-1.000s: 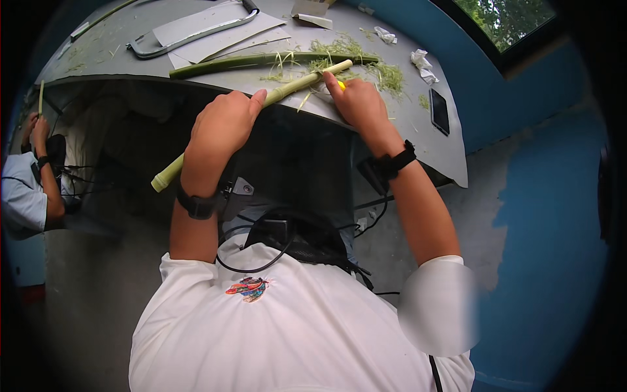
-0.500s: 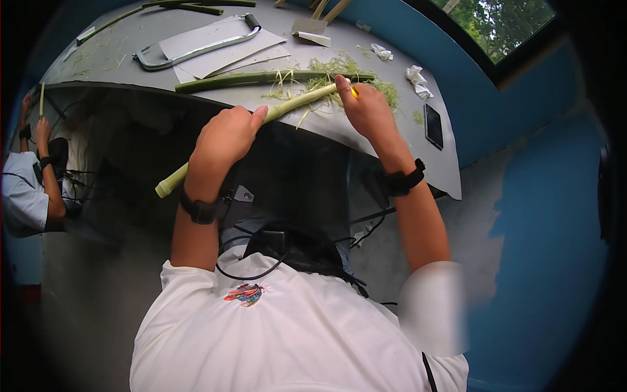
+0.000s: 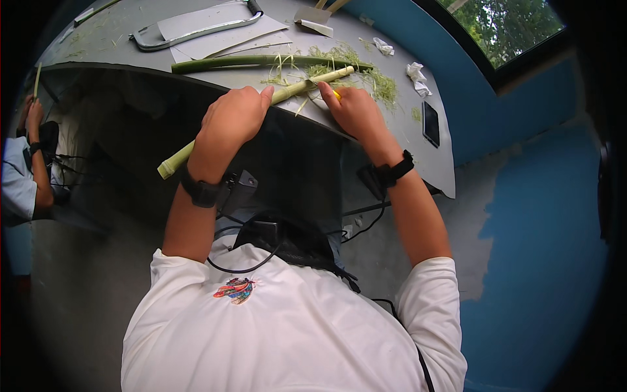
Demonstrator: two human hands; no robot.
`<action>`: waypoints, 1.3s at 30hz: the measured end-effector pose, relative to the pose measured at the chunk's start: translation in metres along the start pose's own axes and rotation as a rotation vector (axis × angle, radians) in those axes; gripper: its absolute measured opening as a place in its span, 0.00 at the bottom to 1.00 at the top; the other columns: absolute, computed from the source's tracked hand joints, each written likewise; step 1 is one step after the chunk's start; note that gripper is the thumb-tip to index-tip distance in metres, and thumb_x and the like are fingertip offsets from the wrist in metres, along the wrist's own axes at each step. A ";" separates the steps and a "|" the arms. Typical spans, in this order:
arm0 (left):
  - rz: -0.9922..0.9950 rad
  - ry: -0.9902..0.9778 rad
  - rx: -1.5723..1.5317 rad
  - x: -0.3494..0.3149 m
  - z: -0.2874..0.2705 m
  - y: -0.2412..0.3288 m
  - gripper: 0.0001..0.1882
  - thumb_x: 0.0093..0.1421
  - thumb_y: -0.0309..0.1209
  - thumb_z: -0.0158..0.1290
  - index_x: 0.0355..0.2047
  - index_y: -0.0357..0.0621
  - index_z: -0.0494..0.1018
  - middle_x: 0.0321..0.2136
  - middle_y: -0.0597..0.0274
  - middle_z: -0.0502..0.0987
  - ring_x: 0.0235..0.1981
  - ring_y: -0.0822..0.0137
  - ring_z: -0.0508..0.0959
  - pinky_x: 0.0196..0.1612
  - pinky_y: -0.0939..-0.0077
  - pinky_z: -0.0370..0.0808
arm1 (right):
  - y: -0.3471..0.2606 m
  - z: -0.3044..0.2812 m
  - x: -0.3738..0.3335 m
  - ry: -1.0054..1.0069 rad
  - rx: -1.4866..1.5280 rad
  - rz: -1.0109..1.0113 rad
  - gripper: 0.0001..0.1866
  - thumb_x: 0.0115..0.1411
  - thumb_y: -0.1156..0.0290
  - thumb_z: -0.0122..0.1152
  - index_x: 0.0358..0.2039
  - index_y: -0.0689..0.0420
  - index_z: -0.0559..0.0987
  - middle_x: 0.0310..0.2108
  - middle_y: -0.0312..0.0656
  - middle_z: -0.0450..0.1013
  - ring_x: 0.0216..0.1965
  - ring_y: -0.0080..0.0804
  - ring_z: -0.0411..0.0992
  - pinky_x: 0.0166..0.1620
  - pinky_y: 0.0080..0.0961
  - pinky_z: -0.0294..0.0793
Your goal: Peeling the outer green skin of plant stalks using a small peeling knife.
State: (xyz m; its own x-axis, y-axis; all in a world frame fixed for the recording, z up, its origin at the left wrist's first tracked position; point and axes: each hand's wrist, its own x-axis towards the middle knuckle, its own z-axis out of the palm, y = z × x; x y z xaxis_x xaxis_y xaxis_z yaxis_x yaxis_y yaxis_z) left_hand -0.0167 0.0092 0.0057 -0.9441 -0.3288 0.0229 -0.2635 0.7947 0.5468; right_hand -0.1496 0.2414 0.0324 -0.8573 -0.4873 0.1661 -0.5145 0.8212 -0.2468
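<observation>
A pale, peeled bamboo stick (image 3: 290, 92) slants from over my lap up to the table, its near end pointing down left. My left hand (image 3: 230, 119) is closed around its middle. My right hand (image 3: 356, 112) grips a knife with a yellow handle (image 3: 337, 94), mostly hidden by the fingers. The short blade rests against the stick, and a thin curl hangs below it. Just beyond lies a green bamboo stalk (image 3: 228, 63) on the table. Fibrous green shavings (image 3: 384, 86) are heaped around the stick's far end.
On the grey table (image 3: 398, 121) lie a hacksaw (image 3: 196, 41) over paper sheets (image 3: 258, 38), crumpled tissues (image 3: 417, 77) and a phone (image 3: 431, 124) near the right edge. At far left another person (image 3: 26, 170) holds a thin stick. A window (image 3: 503, 36) is set in the blue wall.
My right hand has drawn the knife back from the stick's far tip, down and left toward my left hand. That tip now shows. The whole view has shifted slightly.
</observation>
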 end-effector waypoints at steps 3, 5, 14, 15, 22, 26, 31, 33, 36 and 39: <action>-0.017 -0.006 0.037 0.000 -0.002 0.004 0.38 0.84 0.55 0.37 0.40 0.33 0.86 0.38 0.33 0.86 0.45 0.31 0.86 0.54 0.41 0.82 | 0.001 0.007 0.000 0.031 -0.031 -0.019 0.42 0.76 0.30 0.50 0.34 0.61 0.88 0.31 0.62 0.83 0.38 0.68 0.82 0.44 0.58 0.80; -0.008 0.027 0.000 -0.002 0.000 0.003 0.41 0.84 0.56 0.36 0.37 0.30 0.84 0.37 0.28 0.84 0.44 0.29 0.84 0.53 0.39 0.80 | 0.003 0.008 0.002 0.060 -0.068 -0.022 0.42 0.77 0.30 0.49 0.35 0.61 0.89 0.32 0.62 0.83 0.38 0.67 0.82 0.44 0.59 0.81; -0.035 -0.021 0.020 -0.005 -0.006 0.006 0.39 0.85 0.55 0.35 0.41 0.34 0.86 0.39 0.34 0.87 0.47 0.33 0.86 0.55 0.41 0.82 | 0.075 -0.007 0.022 0.072 -0.291 0.153 0.44 0.77 0.29 0.47 0.36 0.62 0.89 0.36 0.62 0.84 0.43 0.69 0.83 0.48 0.59 0.81; -0.037 -0.034 -0.006 -0.005 -0.005 0.002 0.40 0.85 0.55 0.35 0.40 0.34 0.86 0.39 0.34 0.87 0.46 0.32 0.86 0.54 0.41 0.82 | 0.071 -0.005 0.021 0.110 -0.268 0.140 0.43 0.78 0.30 0.47 0.35 0.62 0.87 0.35 0.62 0.83 0.42 0.69 0.82 0.46 0.60 0.79; 0.009 -0.040 -0.071 -0.004 0.004 -0.011 0.41 0.84 0.58 0.36 0.37 0.34 0.86 0.36 0.33 0.86 0.43 0.31 0.86 0.51 0.40 0.82 | 0.061 -0.017 0.009 0.170 -0.124 0.137 0.42 0.79 0.32 0.49 0.30 0.65 0.81 0.31 0.65 0.80 0.36 0.70 0.78 0.41 0.62 0.74; 0.037 0.021 -0.025 -0.012 0.004 -0.006 0.40 0.83 0.59 0.39 0.34 0.35 0.84 0.33 0.35 0.85 0.40 0.32 0.86 0.48 0.41 0.83 | 0.042 -0.014 -0.011 0.218 0.032 0.084 0.41 0.78 0.34 0.53 0.29 0.65 0.80 0.29 0.64 0.78 0.34 0.69 0.77 0.39 0.59 0.73; 0.051 0.065 -0.028 -0.024 0.002 0.004 0.37 0.80 0.62 0.45 0.34 0.37 0.80 0.32 0.40 0.84 0.40 0.33 0.83 0.46 0.43 0.79 | 0.018 0.000 -0.029 0.192 0.036 -0.006 0.39 0.77 0.34 0.56 0.28 0.62 0.81 0.25 0.60 0.78 0.31 0.65 0.78 0.36 0.55 0.74; 0.073 0.071 -0.010 -0.025 0.001 0.005 0.36 0.79 0.61 0.47 0.35 0.37 0.80 0.32 0.40 0.84 0.40 0.33 0.83 0.45 0.42 0.78 | 0.015 0.000 -0.033 0.181 0.027 -0.024 0.38 0.76 0.34 0.57 0.27 0.61 0.81 0.24 0.58 0.78 0.30 0.64 0.78 0.35 0.55 0.74; 0.123 0.086 0.042 -0.023 0.002 0.006 0.34 0.79 0.60 0.49 0.36 0.37 0.79 0.32 0.40 0.84 0.40 0.33 0.83 0.45 0.42 0.78 | 0.017 0.000 -0.034 0.190 0.027 -0.065 0.39 0.75 0.33 0.58 0.26 0.60 0.81 0.24 0.58 0.78 0.30 0.63 0.79 0.34 0.55 0.74; 0.151 0.061 0.080 -0.018 -0.001 0.006 0.33 0.79 0.60 0.50 0.37 0.38 0.79 0.33 0.40 0.84 0.41 0.33 0.83 0.46 0.41 0.78 | 0.017 0.001 -0.030 0.195 0.016 -0.078 0.39 0.74 0.32 0.57 0.26 0.59 0.84 0.24 0.57 0.79 0.31 0.63 0.80 0.36 0.55 0.77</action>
State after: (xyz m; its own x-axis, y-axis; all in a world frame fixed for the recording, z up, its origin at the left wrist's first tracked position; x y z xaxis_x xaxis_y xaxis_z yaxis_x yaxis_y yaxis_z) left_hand -0.0010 0.0195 0.0092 -0.9610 -0.2309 0.1522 -0.1366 0.8749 0.4647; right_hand -0.1326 0.2703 0.0225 -0.7965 -0.4811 0.3663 -0.5806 0.7777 -0.2410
